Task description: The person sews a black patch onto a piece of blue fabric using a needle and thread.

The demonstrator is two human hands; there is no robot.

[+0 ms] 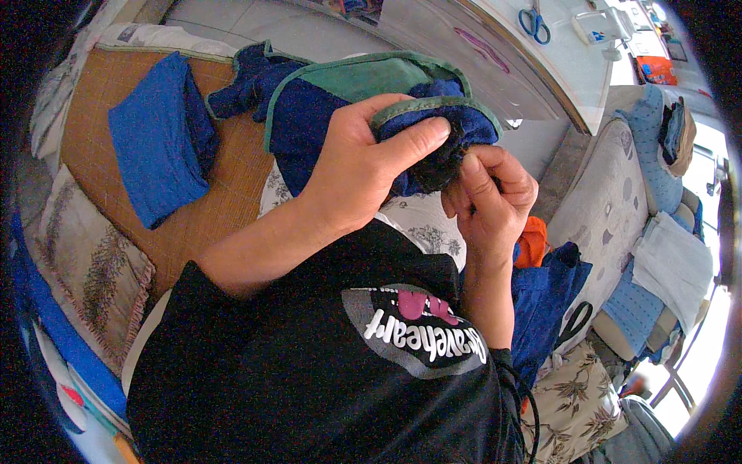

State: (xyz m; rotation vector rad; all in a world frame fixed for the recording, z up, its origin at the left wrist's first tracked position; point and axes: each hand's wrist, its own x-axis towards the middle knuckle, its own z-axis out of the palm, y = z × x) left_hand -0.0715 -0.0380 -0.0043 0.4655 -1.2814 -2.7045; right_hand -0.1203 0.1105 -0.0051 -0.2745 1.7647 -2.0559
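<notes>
My left hand (359,162) holds a navy and green cloth piece (371,75) with green edge binding. Its thumb presses on a folded-over part. Black fuzzy material (432,171) shows inside the fold, below that thumb. At the right edge of this material, the thumb and forefinger of my right hand (493,188) are pinched together on it. Whether a needle or thread is also between those fingertips is too small to tell. The rest of the cloth spreads out beyond my hands, over my lap and a patterned white cloth (432,223).
Folded blue cloth (162,145) lies on a brown woven mat (232,168) at left, near a fringed cushion (93,261). Blue-handled scissors (534,26) rest on a glass-topped table (565,58). Dark blue cloth (542,307) and an orange item (532,240) lie at right, by a sofa (603,191).
</notes>
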